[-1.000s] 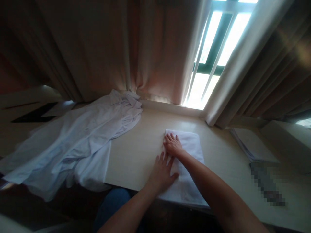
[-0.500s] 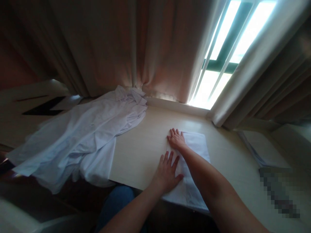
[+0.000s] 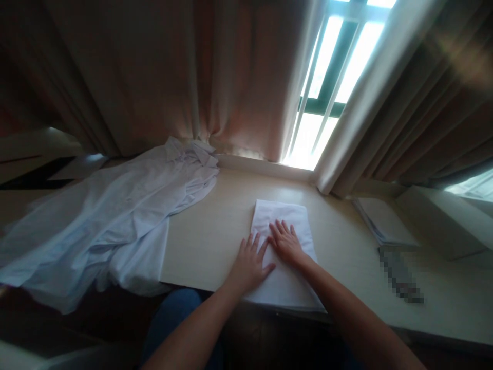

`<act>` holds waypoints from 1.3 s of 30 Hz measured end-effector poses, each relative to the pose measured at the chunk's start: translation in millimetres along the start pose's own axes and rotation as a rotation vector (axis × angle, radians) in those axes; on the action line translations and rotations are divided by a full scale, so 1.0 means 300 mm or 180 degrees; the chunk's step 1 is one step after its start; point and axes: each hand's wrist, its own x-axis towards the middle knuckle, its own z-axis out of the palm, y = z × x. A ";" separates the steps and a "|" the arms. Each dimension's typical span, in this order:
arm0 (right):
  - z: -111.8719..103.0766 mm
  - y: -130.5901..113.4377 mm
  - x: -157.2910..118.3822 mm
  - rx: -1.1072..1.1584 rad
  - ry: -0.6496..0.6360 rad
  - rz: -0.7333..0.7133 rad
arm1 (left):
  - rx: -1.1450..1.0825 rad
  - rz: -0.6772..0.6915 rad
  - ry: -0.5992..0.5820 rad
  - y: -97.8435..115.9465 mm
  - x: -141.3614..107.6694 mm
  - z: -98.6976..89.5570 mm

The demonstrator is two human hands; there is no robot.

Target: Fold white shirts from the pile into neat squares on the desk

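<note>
A folded white cloth [image 3: 285, 288] lies flat near the front edge of the pale table [image 3: 204, 241]. On its left side rests my left hand [image 3: 248, 264], palm down with the fingers spread. My right hand [image 3: 284, 241] presses flat on the cloth's middle, fingers apart, its fingertips close to those of my left hand. Neither hand grips anything. To the left, a loose, rumpled white garment [image 3: 127, 200] with a collar spreads over the table and hangs past the front edge.
Curtains [image 3: 246, 77] and a bright barred window [image 3: 323, 92] stand behind the table. At the right are a stack of papers [image 3: 385, 221], a blurred-out object [image 3: 398, 275] and a pale box-like form [image 3: 447, 221]. My knee [image 3: 177, 318] shows below the edge.
My right hand has moved from the cloth's upper left corner down to its middle, uncovering that corner. My left hand stays on the left side. The view has shifted to the right.
</note>
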 end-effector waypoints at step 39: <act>0.017 -0.176 0.082 0.0396 -0.0272 -0.0377 | -0.0167 0.0094 -0.0075 0.021 0.027 -0.050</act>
